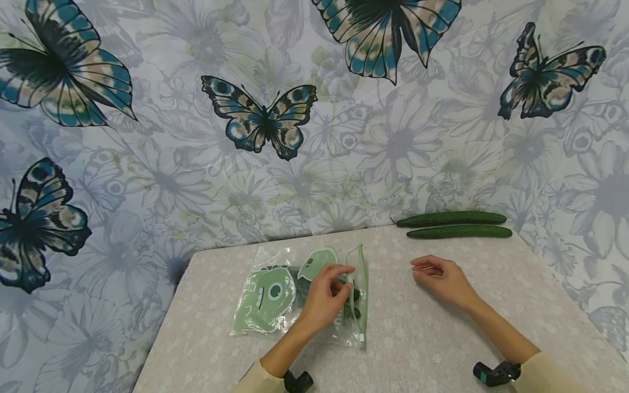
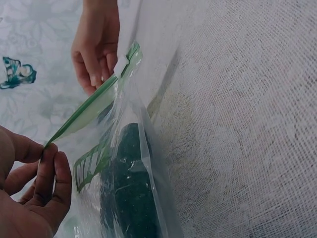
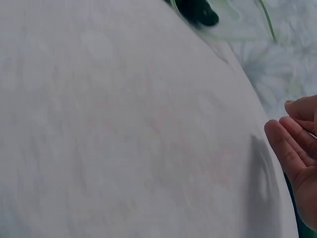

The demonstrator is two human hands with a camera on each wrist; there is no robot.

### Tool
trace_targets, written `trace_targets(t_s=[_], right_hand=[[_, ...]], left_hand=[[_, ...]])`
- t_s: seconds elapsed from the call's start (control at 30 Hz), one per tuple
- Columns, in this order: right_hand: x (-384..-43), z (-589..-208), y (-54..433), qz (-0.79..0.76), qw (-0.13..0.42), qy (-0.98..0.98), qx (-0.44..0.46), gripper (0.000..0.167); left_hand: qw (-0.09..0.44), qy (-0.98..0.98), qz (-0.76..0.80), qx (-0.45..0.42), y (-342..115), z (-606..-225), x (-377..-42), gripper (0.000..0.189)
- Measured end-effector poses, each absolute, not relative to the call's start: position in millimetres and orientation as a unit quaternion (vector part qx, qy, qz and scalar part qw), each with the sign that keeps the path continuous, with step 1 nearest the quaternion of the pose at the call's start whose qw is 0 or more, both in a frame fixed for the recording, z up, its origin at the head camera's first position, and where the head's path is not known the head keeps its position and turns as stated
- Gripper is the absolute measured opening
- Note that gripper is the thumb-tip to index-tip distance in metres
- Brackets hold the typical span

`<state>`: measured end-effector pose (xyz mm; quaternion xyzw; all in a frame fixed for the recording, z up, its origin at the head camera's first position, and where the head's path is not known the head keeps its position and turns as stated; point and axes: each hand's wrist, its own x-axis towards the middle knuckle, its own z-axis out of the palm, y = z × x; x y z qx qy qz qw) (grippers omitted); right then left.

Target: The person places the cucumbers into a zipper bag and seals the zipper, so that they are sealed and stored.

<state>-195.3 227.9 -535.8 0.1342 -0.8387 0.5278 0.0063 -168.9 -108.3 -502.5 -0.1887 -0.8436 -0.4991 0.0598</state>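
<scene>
A clear plastic zip bag (image 1: 267,299) with green cartoon faces lies on the left half of the table. My left hand (image 1: 321,297) pinches the green zip edge (image 2: 84,110) between thumb and fingers, lifting that side a little. A white slider (image 2: 121,65) sits at one end of the zip. Inside the bag are dark green cucumbers (image 2: 130,183), partly hidden by the print. To the right of the bag, my right hand (image 1: 444,281) hovers over the table with fingers loosely bent, holding nothing.
Two long cucumbers, one (image 1: 452,219) behind the other (image 1: 459,232), lie side by side at the table's back right edge. The table (image 1: 196,327) has a pale patterned cloth. Behind it hangs a butterfly-print backdrop (image 1: 344,185).
</scene>
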Motion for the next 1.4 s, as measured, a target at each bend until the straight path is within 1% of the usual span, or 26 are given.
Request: trace_targets(t_s=[0.3, 0.53, 0.77, 0.97, 1.03, 1.07, 1.2, 1.3, 1.4], right_hand=[[-213, -534, 291, 0.484, 0.079, -0.865, 0.107, 0.033], [-228, -539, 334, 0.429, 0.121, -0.892, 0.072, 0.033], [-240, -542, 367, 0.387, 0.139, -0.911, -0.005, 0.040], [-248, -550, 387, 0.338, 0.199, -0.919, -0.035, 0.040], [-250, -553, 393, 0.322, 0.199, -0.924, -0.046, 0.045], [-251, -554, 395, 0.317, 0.190, -0.928, -0.050, 0.048], [-253, -554, 401, 0.299, 0.136, -0.943, -0.062, 0.060], [-255, -553, 402, 0.303, 0.111, -0.944, -0.062, 0.062], [-256, -554, 402, 0.305, 0.114, -0.943, -0.068, 0.059]], left_hand=[[0.065, -0.845, -0.496, -0.189, -110, -503, -169, 0.036], [0.056, -0.844, -0.500, -0.187, -111, -503, -169, 0.036], [0.057, -0.844, -0.498, -0.190, -110, -505, -169, 0.035], [0.051, -0.840, -0.504, -0.193, -109, -505, -168, 0.035], [0.046, -0.839, -0.507, -0.192, -109, -505, -168, 0.036], [0.047, -0.838, -0.508, -0.193, -109, -505, -168, 0.036], [0.045, -0.838, -0.509, -0.191, -109, -505, -168, 0.035], [0.044, -0.840, -0.505, -0.191, -109, -504, -168, 0.035], [0.042, -0.843, -0.503, -0.185, -109, -503, -168, 0.035]])
